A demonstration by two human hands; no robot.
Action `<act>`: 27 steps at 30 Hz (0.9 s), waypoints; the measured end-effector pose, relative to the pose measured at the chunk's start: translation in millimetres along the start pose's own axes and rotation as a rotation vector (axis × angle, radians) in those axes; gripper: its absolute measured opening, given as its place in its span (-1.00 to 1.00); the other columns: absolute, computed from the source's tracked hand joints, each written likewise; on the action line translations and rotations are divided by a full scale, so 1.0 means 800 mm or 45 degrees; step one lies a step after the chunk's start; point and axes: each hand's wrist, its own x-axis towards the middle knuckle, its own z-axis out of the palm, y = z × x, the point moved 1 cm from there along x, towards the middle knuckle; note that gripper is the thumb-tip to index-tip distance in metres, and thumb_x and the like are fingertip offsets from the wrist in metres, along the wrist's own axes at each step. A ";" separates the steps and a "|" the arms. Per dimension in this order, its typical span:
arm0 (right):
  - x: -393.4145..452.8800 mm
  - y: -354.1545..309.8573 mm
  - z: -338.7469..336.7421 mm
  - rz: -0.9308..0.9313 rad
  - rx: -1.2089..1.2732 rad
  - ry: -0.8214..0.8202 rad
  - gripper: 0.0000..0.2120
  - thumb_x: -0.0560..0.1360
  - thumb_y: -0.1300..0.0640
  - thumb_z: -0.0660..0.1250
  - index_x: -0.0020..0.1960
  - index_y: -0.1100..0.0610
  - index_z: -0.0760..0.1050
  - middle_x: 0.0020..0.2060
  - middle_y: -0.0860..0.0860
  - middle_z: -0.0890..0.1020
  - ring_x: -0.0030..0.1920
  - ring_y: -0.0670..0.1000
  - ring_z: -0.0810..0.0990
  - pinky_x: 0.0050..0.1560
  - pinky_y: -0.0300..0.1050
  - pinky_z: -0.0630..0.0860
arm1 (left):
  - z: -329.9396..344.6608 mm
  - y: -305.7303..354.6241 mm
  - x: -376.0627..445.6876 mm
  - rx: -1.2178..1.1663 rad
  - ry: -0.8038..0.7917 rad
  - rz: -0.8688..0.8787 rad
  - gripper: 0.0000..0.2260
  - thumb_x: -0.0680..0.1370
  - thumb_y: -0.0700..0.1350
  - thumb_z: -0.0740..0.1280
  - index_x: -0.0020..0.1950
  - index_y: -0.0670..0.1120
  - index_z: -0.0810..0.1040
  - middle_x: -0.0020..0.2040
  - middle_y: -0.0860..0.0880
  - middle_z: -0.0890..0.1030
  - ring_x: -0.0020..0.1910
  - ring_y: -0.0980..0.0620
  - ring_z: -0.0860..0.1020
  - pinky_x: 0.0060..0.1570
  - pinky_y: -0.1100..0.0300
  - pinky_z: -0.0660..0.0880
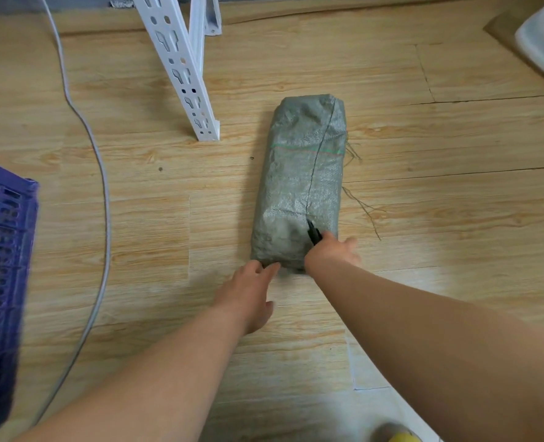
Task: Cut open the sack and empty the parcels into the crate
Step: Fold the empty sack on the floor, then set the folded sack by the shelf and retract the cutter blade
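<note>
The right hand's (331,252) fingers are curled tight around a black cutter (313,234), whose dark tip pokes out above the knuckles and rests against the near end of the sack (299,183), right where a long dark slit line runs up its top face. The left hand's (248,298) fingers are straight and a little spread, their tips touching the sack's near bottom corner, the thumb hanging free to the side. Both bare forearms reach forward and down from the lower edge of the view, the right one crossing in from the far right.

One grey woven sack lies lengthwise on the wood-patterned floor (439,148), loose threads trailing from its right edge. One purple slatted crate (2,266) stands well apart at the left. One white cable (101,173) curves between them. One white perforated rack leg (181,68) stands behind.
</note>
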 end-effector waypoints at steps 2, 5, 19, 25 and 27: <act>0.010 -0.005 0.011 -0.058 -0.047 -0.253 -0.52 0.57 0.16 0.20 0.48 0.16 0.27 0.34 0.13 0.37 0.40 0.19 0.34 0.33 0.03 0.34 | -0.009 0.001 0.001 0.059 0.103 0.021 -0.40 0.55 0.01 0.28 0.55 0.13 0.13 0.35 0.01 0.21 0.36 -0.03 0.22 0.29 0.08 0.34; 0.010 -0.024 0.013 0.019 0.272 -0.512 -0.52 0.59 0.27 0.17 0.49 0.29 0.18 0.28 0.19 0.42 0.25 0.18 0.48 0.19 0.02 0.49 | -0.025 0.000 0.007 0.144 0.033 0.040 -0.42 0.54 0.02 0.29 0.53 0.15 0.19 0.52 0.00 -0.02 0.50 -0.10 0.01 0.46 0.01 0.14; 0.042 -0.145 -0.055 -0.176 0.886 -0.236 -0.69 0.55 0.23 0.26 0.26 0.32 0.44 -0.14 0.14 0.52 -0.10 0.10 0.52 0.04 0.01 0.54 | -0.157 -0.009 0.035 0.078 0.093 -0.039 -0.41 0.57 0.04 0.29 0.56 0.05 0.16 0.58 0.05 0.01 0.54 -0.06 0.01 0.45 -0.05 0.21; 0.042 -0.171 -0.089 -0.227 1.086 -0.296 -0.61 0.58 0.15 0.30 0.36 0.22 0.35 0.02 0.12 0.45 0.02 0.11 0.56 0.19 0.04 0.56 | -0.186 -0.029 0.029 -0.061 0.192 -0.151 -0.46 0.58 0.03 0.29 0.54 0.07 0.21 0.57 0.08 0.06 0.53 -0.02 0.07 0.44 0.01 0.21; 0.033 -0.167 -0.093 -0.202 1.010 -0.303 -0.65 0.61 0.17 0.26 0.36 0.19 0.33 0.09 0.18 0.42 0.02 0.19 0.54 0.18 0.10 0.56 | -0.186 -0.034 0.026 -0.086 0.209 -0.165 -0.47 0.57 0.03 0.29 0.53 0.07 0.23 0.56 0.07 0.09 0.53 -0.01 0.10 0.45 0.01 0.22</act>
